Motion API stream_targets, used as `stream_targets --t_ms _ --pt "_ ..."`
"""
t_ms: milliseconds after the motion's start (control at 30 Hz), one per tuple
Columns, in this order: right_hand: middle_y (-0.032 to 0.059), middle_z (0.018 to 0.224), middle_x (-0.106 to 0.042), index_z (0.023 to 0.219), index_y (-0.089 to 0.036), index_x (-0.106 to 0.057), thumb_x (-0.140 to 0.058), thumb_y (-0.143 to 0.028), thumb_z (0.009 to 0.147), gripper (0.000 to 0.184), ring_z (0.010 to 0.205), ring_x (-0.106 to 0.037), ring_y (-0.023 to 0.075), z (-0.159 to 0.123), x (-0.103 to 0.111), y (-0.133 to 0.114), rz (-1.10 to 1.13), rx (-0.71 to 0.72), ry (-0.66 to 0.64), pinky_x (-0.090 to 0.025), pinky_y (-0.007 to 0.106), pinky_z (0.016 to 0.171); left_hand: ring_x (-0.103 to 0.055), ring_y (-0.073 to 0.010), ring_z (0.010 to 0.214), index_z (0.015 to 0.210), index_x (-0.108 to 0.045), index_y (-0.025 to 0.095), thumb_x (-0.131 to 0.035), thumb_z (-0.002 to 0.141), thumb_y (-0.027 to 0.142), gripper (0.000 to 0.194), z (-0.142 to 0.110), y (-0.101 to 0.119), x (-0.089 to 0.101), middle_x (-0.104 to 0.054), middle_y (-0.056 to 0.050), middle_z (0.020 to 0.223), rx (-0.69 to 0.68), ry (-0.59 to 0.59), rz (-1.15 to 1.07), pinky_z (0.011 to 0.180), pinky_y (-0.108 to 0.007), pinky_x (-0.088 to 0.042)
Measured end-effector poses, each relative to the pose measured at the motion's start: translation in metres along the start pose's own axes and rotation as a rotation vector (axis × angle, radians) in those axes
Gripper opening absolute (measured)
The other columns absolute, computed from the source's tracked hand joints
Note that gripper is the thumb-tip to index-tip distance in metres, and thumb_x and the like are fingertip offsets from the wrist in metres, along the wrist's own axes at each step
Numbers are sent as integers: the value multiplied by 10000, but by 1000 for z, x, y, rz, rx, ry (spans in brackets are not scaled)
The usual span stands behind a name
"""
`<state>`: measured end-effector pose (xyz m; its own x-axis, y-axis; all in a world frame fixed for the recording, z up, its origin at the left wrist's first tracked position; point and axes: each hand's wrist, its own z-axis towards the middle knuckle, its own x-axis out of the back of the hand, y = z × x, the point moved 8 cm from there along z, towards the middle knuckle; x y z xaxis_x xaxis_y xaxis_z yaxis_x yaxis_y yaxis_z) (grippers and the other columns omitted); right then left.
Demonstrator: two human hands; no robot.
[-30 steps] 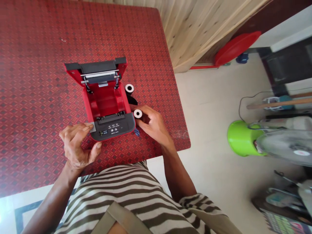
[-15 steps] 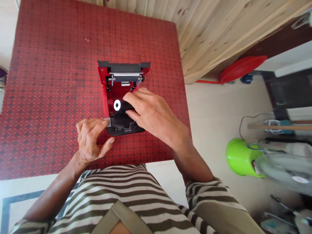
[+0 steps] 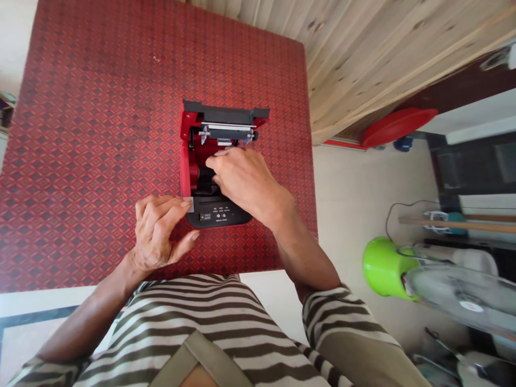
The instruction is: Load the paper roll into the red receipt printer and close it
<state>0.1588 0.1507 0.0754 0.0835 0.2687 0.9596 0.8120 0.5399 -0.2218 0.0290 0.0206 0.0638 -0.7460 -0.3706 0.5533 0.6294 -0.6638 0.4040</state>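
Note:
A red and black printer [image 3: 185,166] sits on the table with its lid [image 3: 226,115] swung up at the far side. My right hand [image 3: 245,177] reaches into the compartment, fingers curled around a black roll [image 3: 205,176] whose far portion is hidden beneath the hand. My left hand [image 3: 161,228] rests at the printer's front left corner. Its fingertips touch the grey patch [image 3: 191,204] there, and its thumb is spread apart. Small white markings show on the black front panel [image 3: 217,214].
The table [image 3: 100,134] wears a red patterned cover. Wooden planks [image 3: 342,64] border it at the far right. On the floor to the right stand a green bucket [image 3: 382,266] and a fan [image 3: 451,285], with a red round object [image 3: 399,126] farther back.
The black roll has gone down into the printer's compartment with my right hand, so its white core end no longer shows. The front panel is now uncovered. My left hand stays at the corner.

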Motion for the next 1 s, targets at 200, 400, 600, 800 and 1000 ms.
stream_targets --t_ms 200,400,600,800,1000 --pt "158 979 -802 996 -148 -816 -609 -31 993 237 883 -748 296 4 2 -7 -63 -12 -81 -530 412 764 -738 -271 1043 1482 -521 225 -726 937 383 603 -1 -4 0 -753 -106 1156 22 -7 24 928 -432 -530" --pt "104 1150 -800 1175 -163 -763 -488 -4 1030 350 975 -750 228 -24 13 0 138 146 56 -567 369 878 -747 -274 1030 1434 -554 247 -725 924 390 557 -6 -9 0 -773 -99 1131 46 -21 9 941 -454 -546" --pt "61 1266 -784 1275 -211 -742 -586 -132 1062 275 1169 -724 224 -50 22 5 423 338 143 -560 427 1080 -752 -264 981 1334 -594 267 -664 956 461 431 1 -8 3 -777 -82 1092 69 -86 58 893 -449 -555" --pt "69 1023 -771 1022 -171 -763 -591 -166 1078 181 970 -713 210 -42 11 5 393 306 184 -553 408 1029 -759 -255 956 1289 -646 283 -652 973 478 371 15 -3 14 -789 -69 1082 72 -100 59 861 -451 -572" --pt "53 1037 -726 1031 -213 -741 -517 -215 1118 241 953 -689 184 -52 13 7 498 316 286 -569 335 896 -753 -266 1045 1399 -673 209 -706 959 472 513 54 -10 34 -786 -93 1180 -42 -21 84 858 -452 -601"
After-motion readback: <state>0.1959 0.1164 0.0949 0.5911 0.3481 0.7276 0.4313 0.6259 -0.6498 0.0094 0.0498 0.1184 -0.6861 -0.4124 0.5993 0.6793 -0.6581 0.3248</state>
